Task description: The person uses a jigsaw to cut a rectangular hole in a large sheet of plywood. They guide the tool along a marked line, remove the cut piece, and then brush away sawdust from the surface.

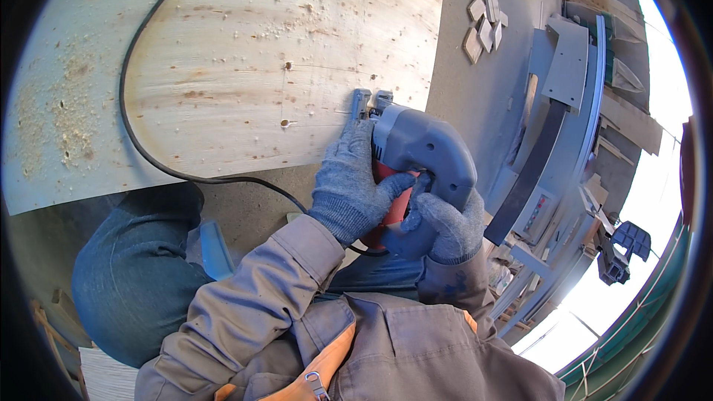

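Note:
A grey and red jigsaw (429, 139) rests at the near right part of a pale plywood sheet (223, 82), its metal base by the sheet's edge. Wrapped about the tool's left side, my left hand (347, 182) wears a grey knit glove, thumb across the red part. My right hand (451, 224), gloved the same way, grips the handle at the rear, its fingers partly hidden behind the tool. From the jigsaw a black cord (128, 96) loops left over the plywood. The blade cannot be made out.
Sawdust (74, 115) lies over the sheet's left side, and a few dark holes mark its surface. Several hexagonal wood pieces (473, 44) lie on the floor beyond. A long grey machine (568, 63) stands to the right. A blue object (215, 250) is beside my knee.

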The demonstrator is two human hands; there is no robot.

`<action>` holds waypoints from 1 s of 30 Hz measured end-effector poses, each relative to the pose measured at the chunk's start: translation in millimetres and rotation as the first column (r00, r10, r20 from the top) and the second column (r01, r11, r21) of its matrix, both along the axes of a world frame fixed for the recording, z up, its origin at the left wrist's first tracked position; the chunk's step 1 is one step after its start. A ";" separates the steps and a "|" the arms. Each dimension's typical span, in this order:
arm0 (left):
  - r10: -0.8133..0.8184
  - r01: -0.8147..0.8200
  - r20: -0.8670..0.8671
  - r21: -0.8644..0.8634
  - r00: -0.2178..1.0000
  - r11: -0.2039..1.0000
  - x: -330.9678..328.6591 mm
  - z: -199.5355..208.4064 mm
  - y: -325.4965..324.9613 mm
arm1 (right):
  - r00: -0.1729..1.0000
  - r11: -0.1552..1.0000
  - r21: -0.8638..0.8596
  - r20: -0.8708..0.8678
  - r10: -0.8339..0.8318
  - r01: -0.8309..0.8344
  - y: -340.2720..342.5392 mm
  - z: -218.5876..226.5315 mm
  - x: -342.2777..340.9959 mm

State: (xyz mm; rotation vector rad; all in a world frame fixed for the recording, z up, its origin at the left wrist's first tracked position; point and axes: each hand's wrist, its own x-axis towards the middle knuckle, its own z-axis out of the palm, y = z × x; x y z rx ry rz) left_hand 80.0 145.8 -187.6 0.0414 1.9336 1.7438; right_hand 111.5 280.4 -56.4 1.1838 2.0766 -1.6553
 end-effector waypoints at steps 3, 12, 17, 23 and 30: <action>0.001 -0.001 -0.016 -0.016 1.000 1.000 1.7 -3.1 2.7 | 1.000 1.000 0.010 -0.010 0.005 -0.005 -0.5 -0.2 -1.8; 0.022 -0.022 -0.016 -0.024 1.000 0.999 1.1 -1.2 5.9 | 0.999 0.999 0.039 0.034 0.025 -0.027 -7.1 7.2 -11.2; -0.004 0.003 -0.020 -0.040 1.000 0.999 -1.1 -1.8 6.8 | 0.998 0.998 0.030 0.041 0.055 -0.056 0.8 5.1 -10.3; -0.086 0.086 0.061 0.001 0.994 0.996 -6.5 0.7 3.5 | 0.998 0.999 0.001 0.041 0.036 -0.036 2.3 5.4 -11.7; -0.027 0.027 0.026 -0.035 0.999 0.999 -9.5 7.3 0.2 | 0.996 0.997 0.016 0.058 0.074 -0.075 -1.4 8.6 -13.2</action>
